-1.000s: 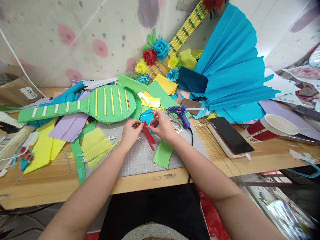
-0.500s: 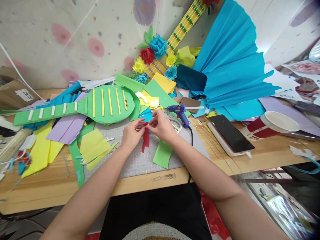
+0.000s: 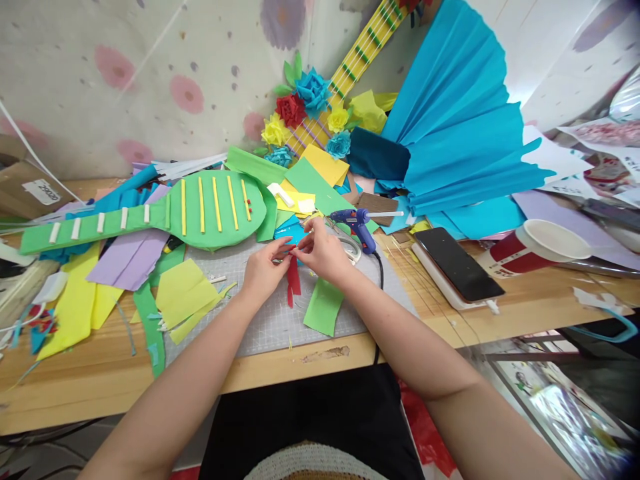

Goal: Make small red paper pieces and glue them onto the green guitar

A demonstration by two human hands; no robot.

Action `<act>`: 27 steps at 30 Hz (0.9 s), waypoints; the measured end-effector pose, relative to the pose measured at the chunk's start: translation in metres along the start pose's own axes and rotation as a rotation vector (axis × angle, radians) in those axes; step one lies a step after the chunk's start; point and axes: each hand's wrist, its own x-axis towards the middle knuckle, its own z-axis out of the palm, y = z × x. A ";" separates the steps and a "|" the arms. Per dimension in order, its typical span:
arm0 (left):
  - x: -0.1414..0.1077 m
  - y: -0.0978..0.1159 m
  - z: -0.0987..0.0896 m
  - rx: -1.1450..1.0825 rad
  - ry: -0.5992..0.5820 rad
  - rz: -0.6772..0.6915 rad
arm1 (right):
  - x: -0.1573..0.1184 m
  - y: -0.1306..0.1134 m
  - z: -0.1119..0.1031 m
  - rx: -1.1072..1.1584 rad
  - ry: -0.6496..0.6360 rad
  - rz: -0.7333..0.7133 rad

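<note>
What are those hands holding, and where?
The thin red paper strip, pinched at its upper end between the left and right hands' fingertips.

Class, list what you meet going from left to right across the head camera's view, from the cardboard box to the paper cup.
Cardboard box → lilac paper → left hand → red paper → right hand → glue gun → phone → paper cup.

Red paper strip (image 3: 294,279) showing solid red. Cutting mat (image 3: 265,313) showing grey with white grid. Glue gun (image 3: 357,223) showing blue. Paper cup (image 3: 537,247) showing white, dark red band.
</note>
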 end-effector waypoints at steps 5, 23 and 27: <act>0.000 -0.001 0.000 0.043 -0.020 0.022 | 0.000 0.001 0.001 -0.001 0.000 0.010; 0.006 -0.010 0.004 -0.213 0.011 -0.068 | 0.001 0.001 -0.001 0.039 0.005 0.031; 0.007 -0.009 0.004 -0.211 0.023 -0.054 | 0.001 0.002 -0.001 0.045 0.013 0.022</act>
